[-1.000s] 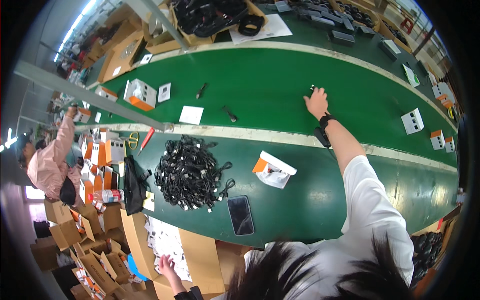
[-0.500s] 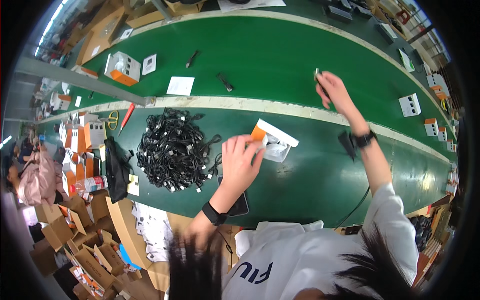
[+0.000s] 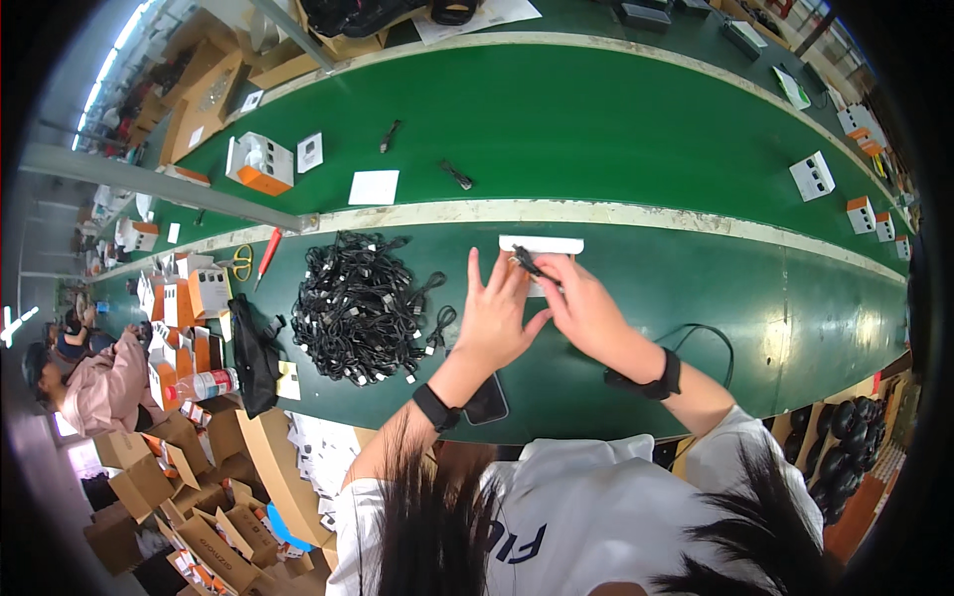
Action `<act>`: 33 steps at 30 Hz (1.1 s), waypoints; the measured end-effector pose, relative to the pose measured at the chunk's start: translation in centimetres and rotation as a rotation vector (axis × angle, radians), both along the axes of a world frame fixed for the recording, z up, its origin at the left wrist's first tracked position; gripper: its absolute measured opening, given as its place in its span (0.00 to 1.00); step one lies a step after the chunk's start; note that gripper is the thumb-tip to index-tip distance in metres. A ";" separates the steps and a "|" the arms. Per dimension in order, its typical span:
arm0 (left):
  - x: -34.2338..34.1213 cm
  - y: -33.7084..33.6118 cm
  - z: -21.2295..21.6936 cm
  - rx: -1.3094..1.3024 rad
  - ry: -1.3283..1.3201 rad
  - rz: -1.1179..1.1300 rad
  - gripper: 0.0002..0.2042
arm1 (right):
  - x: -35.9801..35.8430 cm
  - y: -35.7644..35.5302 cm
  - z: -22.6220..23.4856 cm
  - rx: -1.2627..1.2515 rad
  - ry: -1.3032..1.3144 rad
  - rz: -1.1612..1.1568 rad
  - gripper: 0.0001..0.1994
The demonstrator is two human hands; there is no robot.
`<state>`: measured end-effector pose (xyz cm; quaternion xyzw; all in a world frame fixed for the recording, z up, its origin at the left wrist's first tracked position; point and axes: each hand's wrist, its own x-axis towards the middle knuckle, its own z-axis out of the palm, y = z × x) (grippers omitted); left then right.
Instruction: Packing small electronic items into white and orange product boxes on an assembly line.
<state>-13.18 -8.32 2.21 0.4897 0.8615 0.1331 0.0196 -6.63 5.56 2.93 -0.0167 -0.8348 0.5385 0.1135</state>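
Observation:
My left hand (image 3: 497,316) and my right hand (image 3: 581,308) meet over a white box (image 3: 543,245) on the green table (image 3: 815,328). The right hand pinches a small black bundled cable (image 3: 526,262) above the box. The left hand's fingers are spread and touch the box and the cable beside the right hand. A pile of black bundled cables (image 3: 360,303) lies just left of the left hand. A dark phone (image 3: 487,399) lies under my left wrist.
On the green conveyor belt (image 3: 596,119) beyond lie a white card (image 3: 374,187), an orange-and-white box (image 3: 260,164), two loose black cables and white boxes (image 3: 812,176) at right. Scissors (image 3: 239,262), a red pen, stacked small boxes (image 3: 179,308) and cartons stand at left. Another person (image 3: 99,382) sits far left.
My right hand came back from the belt with a black cable and joined the left hand over the white box. The left hand came up onto the box.

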 end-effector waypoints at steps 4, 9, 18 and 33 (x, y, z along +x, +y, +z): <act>-0.4 0.3 -2.3 0.172 0.091 0.092 0.14 | -0.9 1.7 -0.3 0.286 0.046 0.077 0.10; -1.0 1.1 -3.1 0.360 0.094 0.168 0.06 | -1.7 3.7 -0.9 0.353 0.002 0.020 0.08; -5.2 3.0 -1.5 0.274 0.018 0.051 0.16 | -2.8 4.1 -1.2 0.293 -0.146 0.042 0.07; -6.1 2.5 -1.3 0.112 0.162 -0.121 0.07 | -3.4 3.1 -1.3 0.769 0.048 0.110 0.11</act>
